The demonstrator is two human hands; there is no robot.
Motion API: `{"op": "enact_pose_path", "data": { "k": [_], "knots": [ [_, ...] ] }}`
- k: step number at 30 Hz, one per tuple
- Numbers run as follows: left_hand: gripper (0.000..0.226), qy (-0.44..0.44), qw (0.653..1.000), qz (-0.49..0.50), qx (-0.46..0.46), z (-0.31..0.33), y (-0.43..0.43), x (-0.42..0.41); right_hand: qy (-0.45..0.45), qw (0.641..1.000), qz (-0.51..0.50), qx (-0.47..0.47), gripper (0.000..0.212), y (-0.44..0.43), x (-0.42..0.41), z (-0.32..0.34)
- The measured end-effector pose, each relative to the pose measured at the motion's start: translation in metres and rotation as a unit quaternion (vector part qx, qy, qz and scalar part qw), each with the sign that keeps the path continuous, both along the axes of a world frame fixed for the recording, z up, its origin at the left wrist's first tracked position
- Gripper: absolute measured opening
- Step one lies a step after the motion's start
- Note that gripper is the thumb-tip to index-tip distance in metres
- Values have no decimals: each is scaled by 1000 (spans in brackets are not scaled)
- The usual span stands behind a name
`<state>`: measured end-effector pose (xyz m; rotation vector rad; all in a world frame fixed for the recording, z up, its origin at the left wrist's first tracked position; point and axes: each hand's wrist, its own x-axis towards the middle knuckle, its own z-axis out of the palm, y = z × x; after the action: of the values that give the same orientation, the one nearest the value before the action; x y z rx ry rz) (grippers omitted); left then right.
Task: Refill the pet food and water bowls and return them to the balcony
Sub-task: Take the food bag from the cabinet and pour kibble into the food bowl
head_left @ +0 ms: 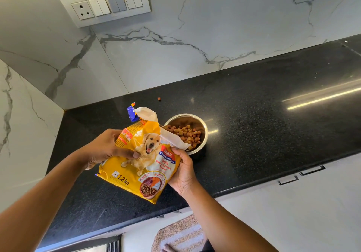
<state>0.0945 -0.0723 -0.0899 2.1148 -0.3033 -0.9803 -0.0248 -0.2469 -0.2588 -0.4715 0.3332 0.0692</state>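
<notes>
Head view: both hands hold a yellow bag of dog food above the black bench. Its long axis runs from lower left to upper right, the torn white mouth at the upper right end, tilted over the near rim of the steel bowl. The left hand is closed around the bag's upper left side, thumb pressed on the printed dog. The right hand cups the bag's lower right edge from beneath, fingers curled onto it. Kibble fills the bowl, which stands on the bench just beyond the bag. 1 stray piece lies farther back near the marble wall. A switch panel sits on that wall. A mat lies on the floor below.
</notes>
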Motion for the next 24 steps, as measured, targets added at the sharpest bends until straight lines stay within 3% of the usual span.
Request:
{"op": "enact_pose_path", "data": {
  "k": [8,14,19,24],
  "knots": [
    [57,-3,1000,-11,-4,5,-5,-1,-19,1000,-20,6,61,0,2,5],
    [105,-10,1000,-25,-13,10,-6,-1,11,999,-24,29,47,1,0,1],
    [109,-11,999,-32,-15,14,-9,-1,13,999,-33,11,63,3,0,4],
    [108,-9,999,-32,-16,14,-10,0,33,999,-31,23,57,4,-1,1]
  ]
}}
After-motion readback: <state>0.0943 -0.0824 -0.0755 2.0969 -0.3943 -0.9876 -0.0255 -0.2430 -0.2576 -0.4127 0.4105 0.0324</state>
